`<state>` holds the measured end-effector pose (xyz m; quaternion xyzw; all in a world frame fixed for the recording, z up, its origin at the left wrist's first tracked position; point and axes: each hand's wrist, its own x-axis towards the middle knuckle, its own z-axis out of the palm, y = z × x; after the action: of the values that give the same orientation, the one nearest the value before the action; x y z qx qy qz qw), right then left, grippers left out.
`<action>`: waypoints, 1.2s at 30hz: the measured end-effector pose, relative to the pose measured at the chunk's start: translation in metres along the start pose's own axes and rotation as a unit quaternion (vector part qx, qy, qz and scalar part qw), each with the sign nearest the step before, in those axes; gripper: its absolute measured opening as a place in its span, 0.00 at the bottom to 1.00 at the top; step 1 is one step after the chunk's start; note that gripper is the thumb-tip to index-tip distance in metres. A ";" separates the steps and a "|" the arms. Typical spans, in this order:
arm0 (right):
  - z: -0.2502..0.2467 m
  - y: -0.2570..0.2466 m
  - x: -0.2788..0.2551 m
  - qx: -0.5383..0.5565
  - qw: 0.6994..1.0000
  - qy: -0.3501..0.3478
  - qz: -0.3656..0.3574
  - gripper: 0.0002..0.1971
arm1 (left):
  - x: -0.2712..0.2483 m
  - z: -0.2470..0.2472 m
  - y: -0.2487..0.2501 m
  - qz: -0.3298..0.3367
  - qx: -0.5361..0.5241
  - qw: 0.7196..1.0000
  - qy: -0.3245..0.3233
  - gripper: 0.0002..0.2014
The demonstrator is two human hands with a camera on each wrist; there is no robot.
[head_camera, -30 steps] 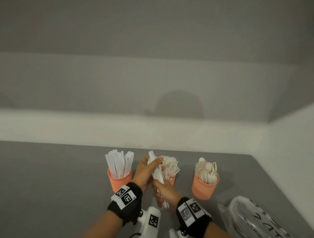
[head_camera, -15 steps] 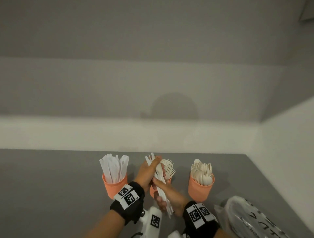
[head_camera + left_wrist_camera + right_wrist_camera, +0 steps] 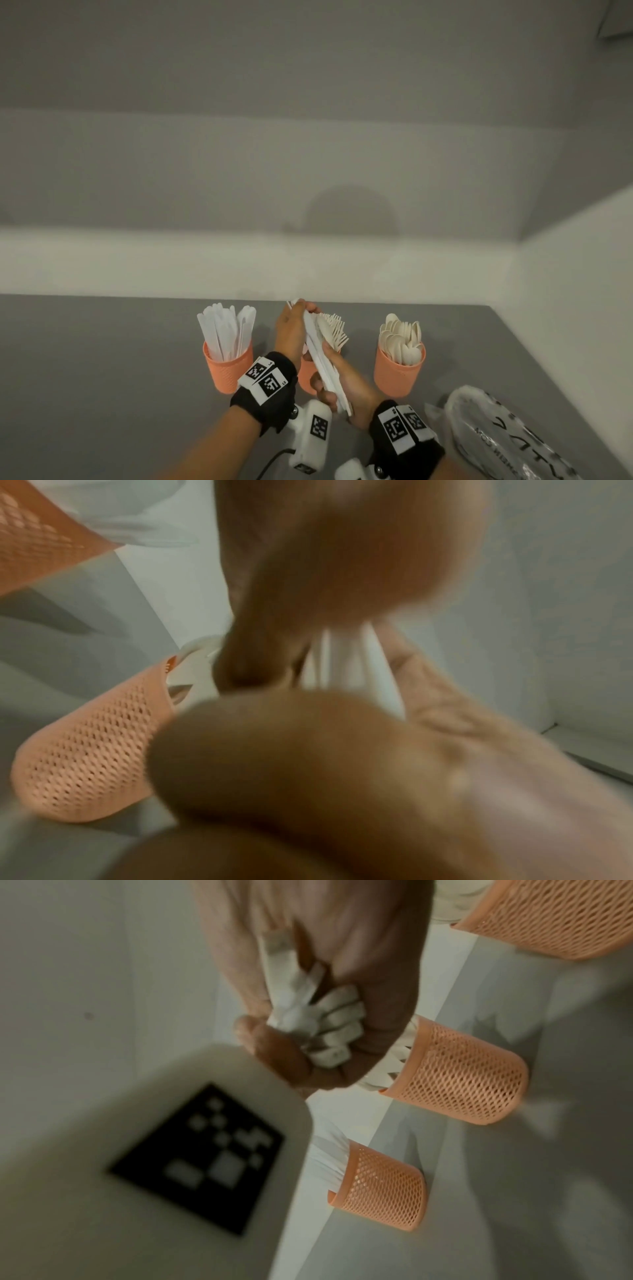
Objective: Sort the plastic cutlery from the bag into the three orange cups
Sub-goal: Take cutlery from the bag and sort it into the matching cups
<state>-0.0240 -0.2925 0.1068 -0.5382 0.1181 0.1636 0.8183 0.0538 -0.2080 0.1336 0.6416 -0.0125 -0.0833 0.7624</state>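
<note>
Three orange mesh cups stand in a row: the left cup (image 3: pixel 227 370) holds knives, the middle cup (image 3: pixel 306 375) holds forks and is partly hidden by my hands, the right cup (image 3: pixel 399 375) holds spoons. Both hands hold one bundle of white cutlery (image 3: pixel 323 365) slanted in front of the middle cup. My left hand (image 3: pixel 301 310) pinches the bundle's upper end. My right hand (image 3: pixel 330 377) grips its lower part. In the right wrist view the fingers curl round the stacked handle ends (image 3: pixel 330 1020). The left wrist view is blurred and shows the bundle (image 3: pixel 342 656) between fingers.
The crumpled clear plastic bag (image 3: pixel 507 442) lies on the grey table (image 3: pixel 102 377) at the front right, close to the spoon cup. White walls close off the table behind the cups and on the right.
The bundle has tipped so its lower end lies nearer my right wrist. My left hand has shifted up to the bundle's top end. The cups have not moved.
</note>
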 end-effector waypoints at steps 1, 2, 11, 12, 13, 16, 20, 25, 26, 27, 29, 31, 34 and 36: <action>-0.002 0.000 0.000 0.002 1.000 0.007 0.001 0.21 | 0.001 0.000 0.001 0.010 0.003 1.000 0.007 0.13; -0.004 0.000 0.001 0.004 1.000 0.013 -0.002 0.22 | 0.001 0.001 0.002 0.019 0.008 1.000 0.011 0.13; -0.007 0.000 0.006 -0.138 0.968 0.146 -0.152 0.17 | 0.004 -0.008 -0.005 0.013 0.107 0.994 -0.013 0.16; -0.007 0.001 0.009 -0.144 0.965 0.152 -0.160 0.17 | 0.002 -0.010 -0.005 0.019 0.116 0.993 -0.016 0.14; -0.007 0.001 0.011 -0.150 0.962 0.153 -0.167 0.16 | 0.000 -0.013 -0.005 0.024 0.123 0.992 -0.024 0.13; -0.001 0.003 0.013 -0.164 0.962 0.128 -0.177 0.15 | -0.005 -0.021 -0.006 0.024 0.136 0.989 -0.053 0.09; 0.004 0.006 0.021 -0.183 0.966 0.100 -0.155 0.16 | -0.004 -0.037 -0.007 -0.006 0.137 0.989 -0.059 0.09; 0.007 0.014 0.036 -0.204 0.969 0.082 -0.112 0.17 | -0.004 -0.062 -0.007 -0.009 0.130 0.990 -0.043 0.08; 0.009 0.014 0.037 -0.207 0.970 0.078 -0.106 0.16 | -0.003 -0.067 -0.005 -0.001 0.130 0.991 -0.031 0.07; 0.011 0.014 0.038 -0.206 0.971 0.076 -0.100 0.14 | -0.001 -0.073 -0.002 0.011 0.132 0.991 -0.016 0.08; 0.014 0.013 0.043 -0.170 0.979 0.074 -0.082 0.12 | 0.007 -0.087 0.007 0.045 0.152 0.987 0.023 0.08; 0.014 0.012 0.050 -0.134 0.985 0.084 -0.073 0.13 | 0.018 -0.104 0.021 0.105 0.190 0.974 0.070 0.08; 0.009 0.012 0.057 -0.169 0.975 0.115 -0.087 0.13 | 0.028 -0.130 0.042 0.211 0.243 0.937 0.134 0.06; 0.007 0.009 0.059 -0.195 0.969 0.114 -0.100 0.13 | 0.033 -0.146 0.050 0.258 0.284 0.909 0.165 0.05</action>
<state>0.0264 -0.2748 0.0800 -0.7114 0.1225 0.0382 0.6909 0.1103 -0.0624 0.1545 0.8100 -0.0748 0.2306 0.5339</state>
